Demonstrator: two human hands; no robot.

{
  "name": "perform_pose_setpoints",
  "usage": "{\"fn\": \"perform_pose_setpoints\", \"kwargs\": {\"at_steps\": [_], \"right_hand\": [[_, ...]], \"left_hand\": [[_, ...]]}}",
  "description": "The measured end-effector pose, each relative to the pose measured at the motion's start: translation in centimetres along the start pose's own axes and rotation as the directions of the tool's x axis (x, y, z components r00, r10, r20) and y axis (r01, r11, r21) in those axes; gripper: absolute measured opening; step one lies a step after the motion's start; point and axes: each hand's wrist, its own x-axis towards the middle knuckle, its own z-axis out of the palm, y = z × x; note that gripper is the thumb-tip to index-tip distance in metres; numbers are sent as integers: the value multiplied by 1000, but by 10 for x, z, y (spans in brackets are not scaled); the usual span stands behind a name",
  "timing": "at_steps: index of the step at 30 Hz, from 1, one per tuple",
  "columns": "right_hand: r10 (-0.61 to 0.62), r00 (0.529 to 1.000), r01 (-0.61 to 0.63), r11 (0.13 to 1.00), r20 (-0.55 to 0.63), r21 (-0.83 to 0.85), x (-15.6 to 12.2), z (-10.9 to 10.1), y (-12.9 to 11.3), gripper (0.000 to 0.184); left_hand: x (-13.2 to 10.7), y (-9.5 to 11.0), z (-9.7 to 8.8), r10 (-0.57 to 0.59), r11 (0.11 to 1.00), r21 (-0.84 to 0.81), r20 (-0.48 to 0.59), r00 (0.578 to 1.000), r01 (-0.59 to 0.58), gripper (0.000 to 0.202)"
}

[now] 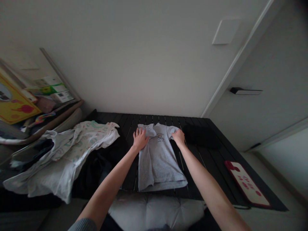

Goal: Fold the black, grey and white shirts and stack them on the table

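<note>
A grey T-shirt with a small dark print on its chest lies on the black slatted table. Its left side is folded inward over the body. My left hand rests on that folded part near the sleeve, fingers spread. At the other sleeve, my right hand has its fingers closed around the cloth. The shirt's lower hem reaches close to the table's near edge.
White patterned clothes lie heaped at the left over dark cloth. A folded black garment sits right of the shirt. A red-rimmed white board lies at the right edge. A cushion is below the table's near edge.
</note>
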Motion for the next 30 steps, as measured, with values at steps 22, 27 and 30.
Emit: {"fn": "perform_pose_setpoints", "kwargs": {"at_steps": [22,27,30], "right_hand": [[-244,959,263,955,-141,135,-4,-3,-36,18],[-253,960,269,951,-117,150,-3,-4,-29,17],[-253,960,270,950,-124,157,-1,-5,-26,18]], "left_hand": [[-124,156,15,603,798,-222,274,749,-560,53],[-126,145,-6,612,790,-263,277,741,-554,21],[-133,138,-20,573,808,-320,238,784,-494,19]]}}
